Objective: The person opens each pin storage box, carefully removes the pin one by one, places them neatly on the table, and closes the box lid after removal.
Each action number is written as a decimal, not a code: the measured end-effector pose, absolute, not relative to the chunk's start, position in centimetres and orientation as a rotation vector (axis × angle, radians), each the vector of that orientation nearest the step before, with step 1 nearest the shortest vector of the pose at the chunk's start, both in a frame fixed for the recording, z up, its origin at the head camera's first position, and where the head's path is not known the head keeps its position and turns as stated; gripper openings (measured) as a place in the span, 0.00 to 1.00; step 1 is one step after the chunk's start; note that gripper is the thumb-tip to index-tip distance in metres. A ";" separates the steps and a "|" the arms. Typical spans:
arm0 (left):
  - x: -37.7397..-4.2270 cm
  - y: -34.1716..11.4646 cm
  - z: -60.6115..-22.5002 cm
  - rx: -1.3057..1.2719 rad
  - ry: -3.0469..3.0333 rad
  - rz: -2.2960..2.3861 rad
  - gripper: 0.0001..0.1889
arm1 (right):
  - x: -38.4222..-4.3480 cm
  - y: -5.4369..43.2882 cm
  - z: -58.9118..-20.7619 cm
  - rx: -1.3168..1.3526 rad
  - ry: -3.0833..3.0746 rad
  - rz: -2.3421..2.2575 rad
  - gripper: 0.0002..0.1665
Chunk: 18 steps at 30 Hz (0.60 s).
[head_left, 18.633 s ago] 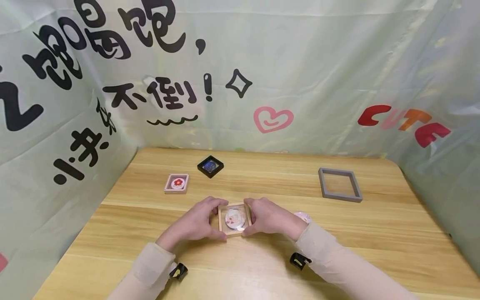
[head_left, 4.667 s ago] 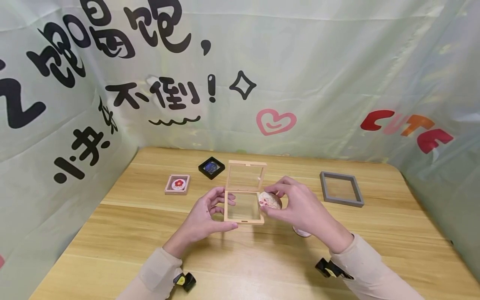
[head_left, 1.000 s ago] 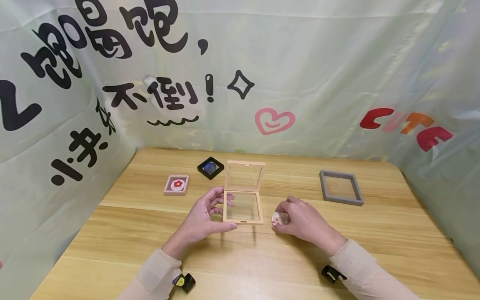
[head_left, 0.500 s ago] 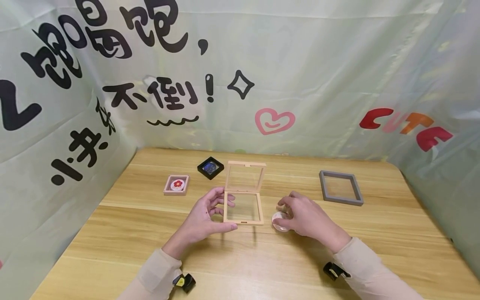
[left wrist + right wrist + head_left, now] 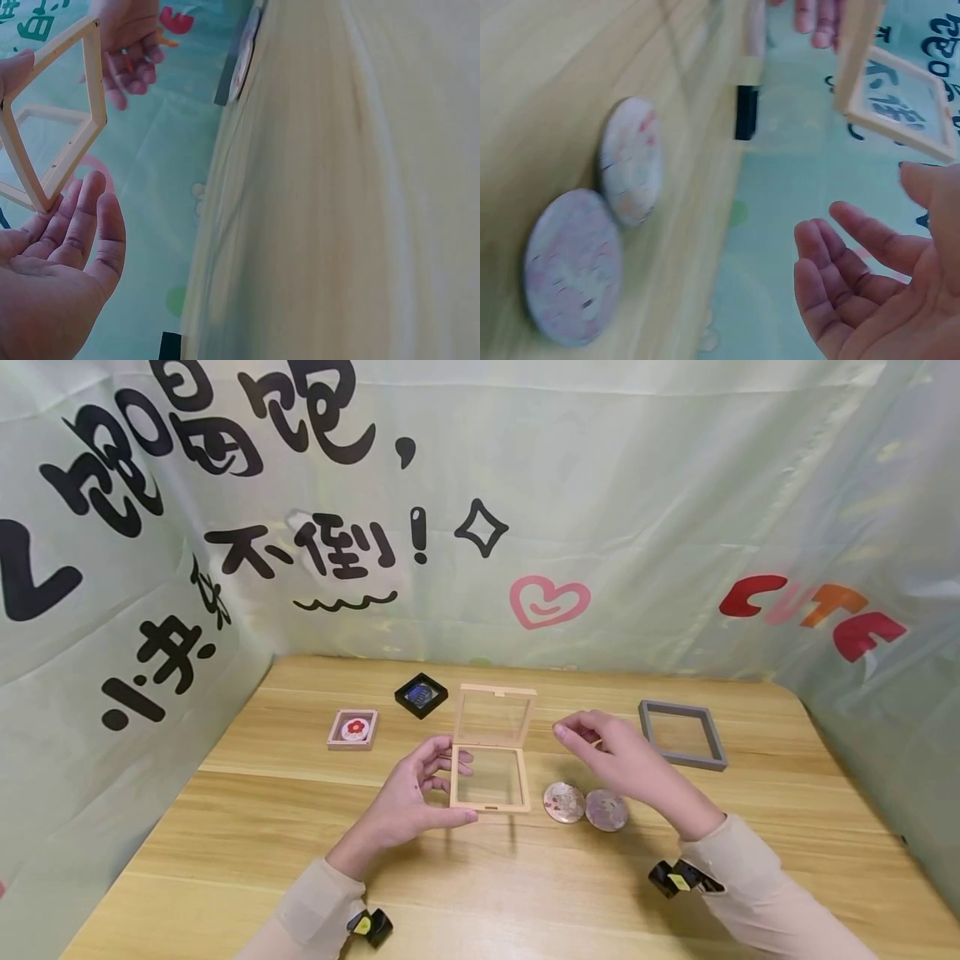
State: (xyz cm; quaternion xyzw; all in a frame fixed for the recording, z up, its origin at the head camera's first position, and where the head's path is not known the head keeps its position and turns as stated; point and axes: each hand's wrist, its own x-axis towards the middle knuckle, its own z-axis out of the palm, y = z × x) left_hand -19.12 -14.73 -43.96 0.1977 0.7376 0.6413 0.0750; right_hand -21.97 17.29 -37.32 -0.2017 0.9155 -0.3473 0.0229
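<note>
My left hand (image 5: 405, 789) grips a peach-coloured display frame (image 5: 491, 808) by its left side, thumb at the front edge. The hinged frame stands open, its lid tipped up, with clear film in both halves and nothing between them. Above the table, right of the lid, is my right hand (image 5: 626, 756); its fingers are loosely bent and hold nothing, as the right wrist view also shows. Below it two round button badges lie side by side on the table: a cream-and-pink badge (image 5: 564, 802) and a pinkish-purple badge (image 5: 606, 811).
At the left of the wooden table (image 5: 480, 902) lie a small pink frame (image 5: 352, 746) with a red-flower badge and a black frame (image 5: 422, 710) holding something blue. A larger grey frame (image 5: 686, 762) lies at the back right. Printed cloth (image 5: 645, 485) walls the table's back.
Earlier the peach frame was closed round the cream-and-pink badge, in both hands. It was opened and the badge taken out, then laid beside the purple one; my right hand has let go and risen.
</note>
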 end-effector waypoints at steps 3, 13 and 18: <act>-19.0 -14.6 -44.0 0.596 2.210 1.923 0.46 | -21.9 17.1 -36.6 -0.632 2.802 -1.132 0.26; -18.8 -14.2 -44.0 0.626 2.193 1.924 0.44 | -22.1 15.7 -35.4 -0.636 2.633 -1.265 0.32; -18.8 -14.1 -44.1 0.644 2.180 1.924 0.44 | -22.4 15.3 -35.2 -0.617 2.577 -1.270 0.36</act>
